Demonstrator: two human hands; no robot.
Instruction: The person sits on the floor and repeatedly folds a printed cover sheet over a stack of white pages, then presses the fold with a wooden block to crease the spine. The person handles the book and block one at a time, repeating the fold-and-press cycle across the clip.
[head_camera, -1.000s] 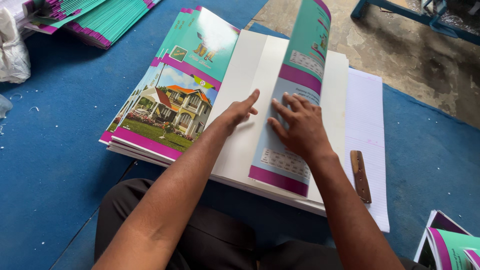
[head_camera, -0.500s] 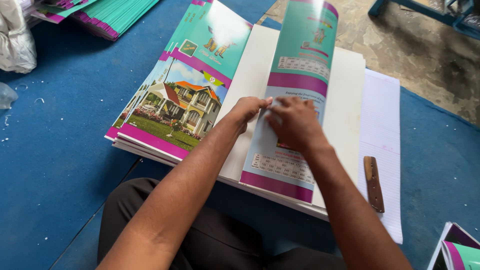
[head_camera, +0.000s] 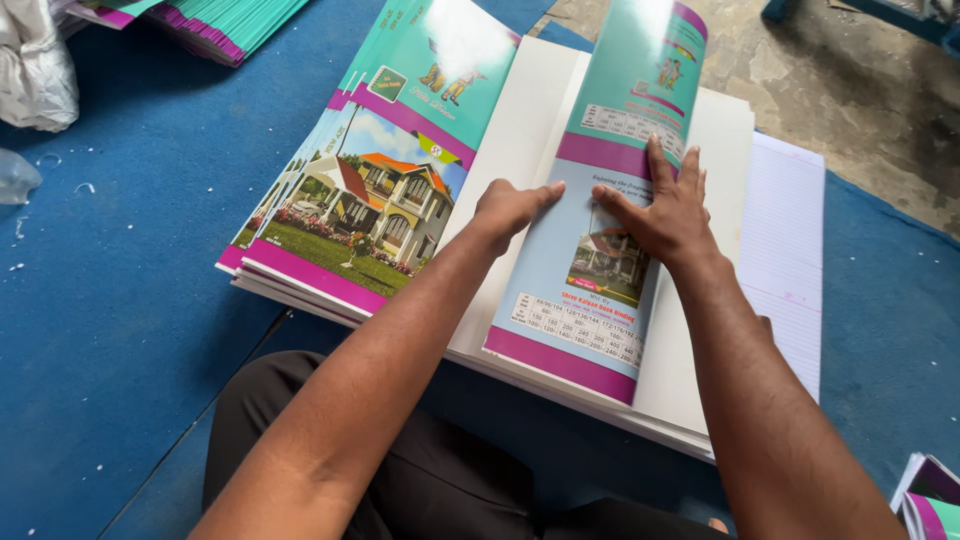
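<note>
Fingers (head_camera: 672, 178) of the right hand (head_camera: 668, 215) lay spread flat, gripping nothing, pressing the folded cover sheet (head_camera: 590, 270). Beside it, the left hand (head_camera: 508, 208) was loosely curled, its fingertips on that sheet's left edge. Under the cover sheet lay white sheets (head_camera: 505, 140); left of it, a fanned stack of printed covers (head_camera: 350, 210); right of it, lined paper (head_camera: 790, 260) on the blue mat (head_camera: 120, 300).

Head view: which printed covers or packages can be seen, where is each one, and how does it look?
Folded glossy cover sheet, centre, under both hands: pale blue, teal top, magenta bands, small house picture.
Flat stack of cover sheets, left of it: teal, magenta stripe, large house picture.
Teal-edged stack, top left.
White plastic bag, far left, crumpled.
</note>
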